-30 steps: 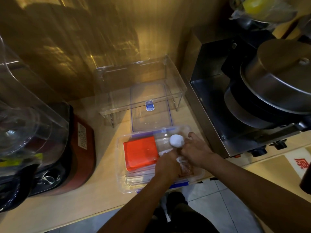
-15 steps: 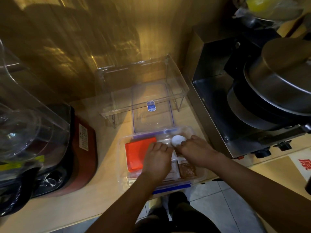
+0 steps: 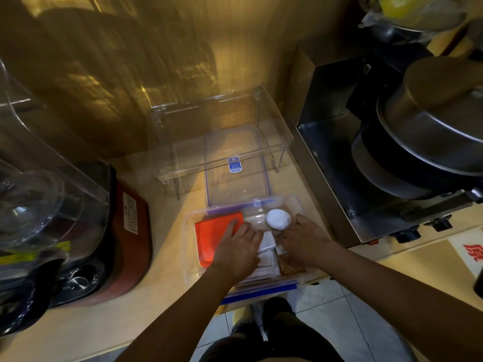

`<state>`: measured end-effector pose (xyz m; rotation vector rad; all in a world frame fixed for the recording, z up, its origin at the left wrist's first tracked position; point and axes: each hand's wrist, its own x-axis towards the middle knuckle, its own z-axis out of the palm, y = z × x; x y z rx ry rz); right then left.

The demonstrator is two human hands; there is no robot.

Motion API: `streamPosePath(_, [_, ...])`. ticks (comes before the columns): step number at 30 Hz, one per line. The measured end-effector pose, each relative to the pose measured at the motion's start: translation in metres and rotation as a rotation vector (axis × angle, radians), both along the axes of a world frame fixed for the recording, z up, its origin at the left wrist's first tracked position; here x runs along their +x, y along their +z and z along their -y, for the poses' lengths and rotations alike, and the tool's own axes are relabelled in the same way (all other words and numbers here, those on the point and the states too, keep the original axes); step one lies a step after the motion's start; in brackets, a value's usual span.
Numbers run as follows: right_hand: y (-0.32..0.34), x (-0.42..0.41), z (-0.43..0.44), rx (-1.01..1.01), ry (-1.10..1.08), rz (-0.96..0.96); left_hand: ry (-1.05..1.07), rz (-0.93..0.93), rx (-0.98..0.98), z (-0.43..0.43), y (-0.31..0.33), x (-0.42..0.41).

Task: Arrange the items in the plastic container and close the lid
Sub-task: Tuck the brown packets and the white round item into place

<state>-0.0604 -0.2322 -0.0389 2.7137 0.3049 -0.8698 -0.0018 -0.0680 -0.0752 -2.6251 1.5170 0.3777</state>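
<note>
"Well, what are the fingers (image 3: 244, 228) doing?"

"The left hand (image 3: 236, 248) lies flat, fingers straight, pressing the orange packet (image 3: 214, 231). The right hand (image 3: 303, 240) curls its fingers beside the white round lump (image 3: 278, 218); I cannot tell whether they grip it. Everything sits in the plastic container (image 3: 190, 231) under both hands."

"How will it handle?"

"Light, I judge. The packet and the white sachets (image 3: 268, 240) between the hands look thin and floppy: press them flat, pinch an edge. The lump looks soft, so cup it loosely. A brown packet (image 3: 290, 265) lies by the right wrist."

"And the lid (image 3: 236, 184)?"

"Just beyond the fingers on the bench (image 3: 162, 283), clear and probably stiff; take its long edges. Its blue label (image 3: 234, 164) is too small to read. Far right of the right hand a sign (image 3: 467, 254) shows a red 原. The writing on the red appliance (image 3: 136, 257), out to the left, is illegible."
</note>
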Motion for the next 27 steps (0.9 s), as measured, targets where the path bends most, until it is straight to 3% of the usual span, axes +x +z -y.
streamPosePath(10, [0.007, -0.006, 0.001, 0.028, 0.074, 0.081, 0.021, 0.028, -0.053, 0.008, 0.001, 0.002])
streamPosePath(16, [0.007, -0.013, -0.005, 0.330, -0.042, 0.177, 0.071, -0.007, -0.113, 0.000, 0.001, 0.004])
streamPosePath(20, [0.004, -0.014, -0.021, 0.634, -0.310, -0.037, 0.135, -0.009, -0.111, 0.000, 0.003, 0.003])
streamPosePath(27, [-0.011, -0.007, -0.037, 0.580, -0.481, -0.160, 0.201, -0.036, -0.126, 0.005, 0.004, 0.000])
